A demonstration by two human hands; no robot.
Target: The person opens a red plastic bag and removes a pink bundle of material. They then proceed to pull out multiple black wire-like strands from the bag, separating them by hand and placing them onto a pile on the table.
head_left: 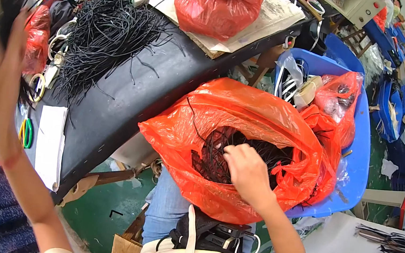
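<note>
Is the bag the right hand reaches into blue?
No, the right hand reaches into an orange plastic bag full of black cords.

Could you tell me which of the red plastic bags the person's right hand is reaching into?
The large open orange-red bag on the person's lap: the right hand is inside it, among black cords. The other red bags are tied or apart.

Big orange plastic bag [263, 121] sits open on the lap, crumpled and full of tangled thin black cords [219, 154]. Another bunch of black cords [16, 1] is held up high at left.
</note>
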